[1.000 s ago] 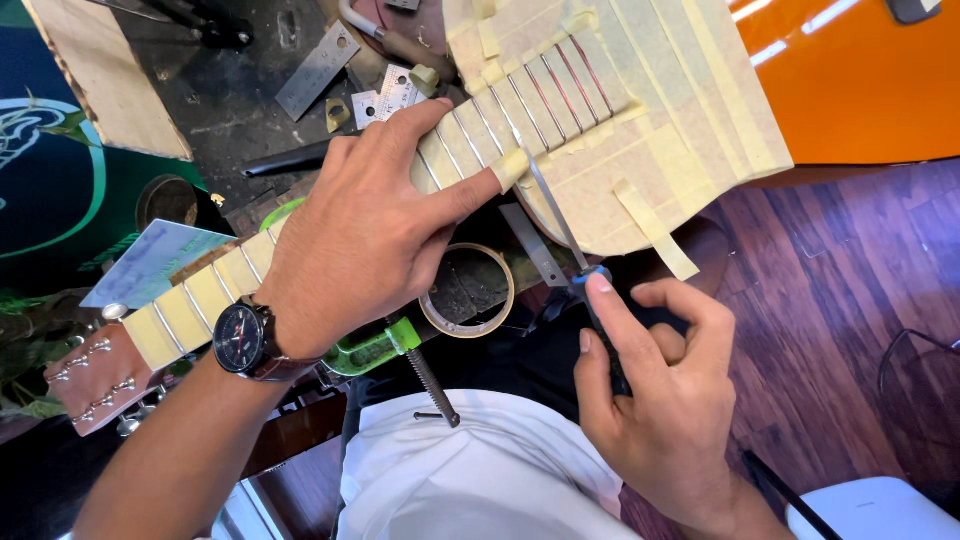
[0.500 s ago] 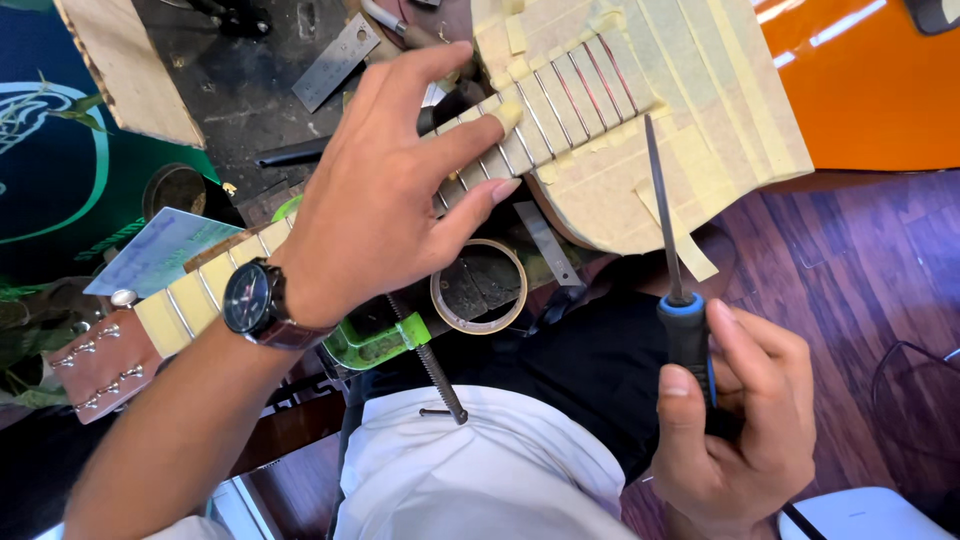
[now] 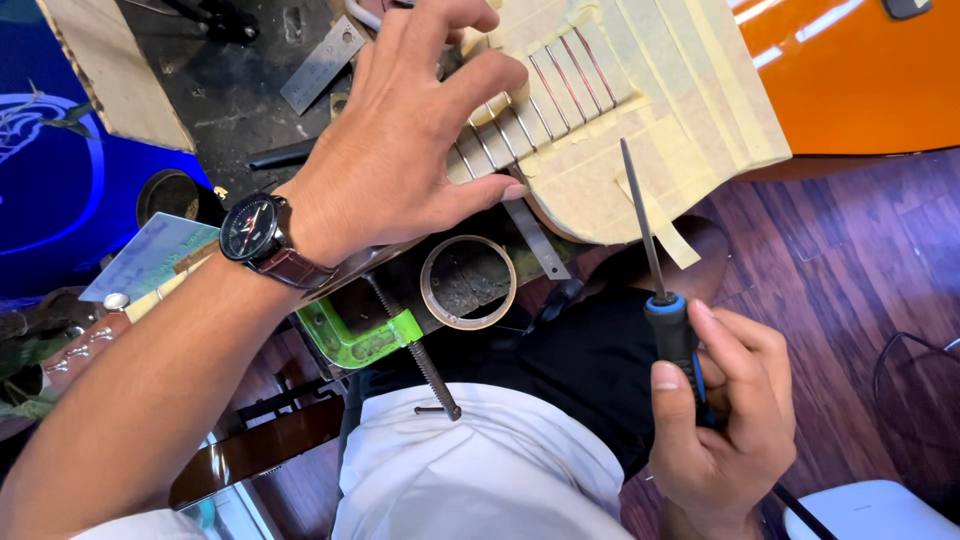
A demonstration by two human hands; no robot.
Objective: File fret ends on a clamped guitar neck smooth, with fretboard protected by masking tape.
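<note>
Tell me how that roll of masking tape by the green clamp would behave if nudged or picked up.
The roll of masking tape lies flat on its side, so a nudge would probably slide it rather than roll it. It looks nearly used up, a thin ring, so likely very light. It sits near the bench edge beside the green clamp and could drop off.

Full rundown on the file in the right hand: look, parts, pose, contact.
The file is a thin, dark metal rod with a black handle banded in blue. The right hand grips the handle in a closed fist, thumb along its side. The rod points up and slightly left, tip just over the taped guitar body in the image; whether it touches cannot be told. Only the hand clearly touches it.
</note>
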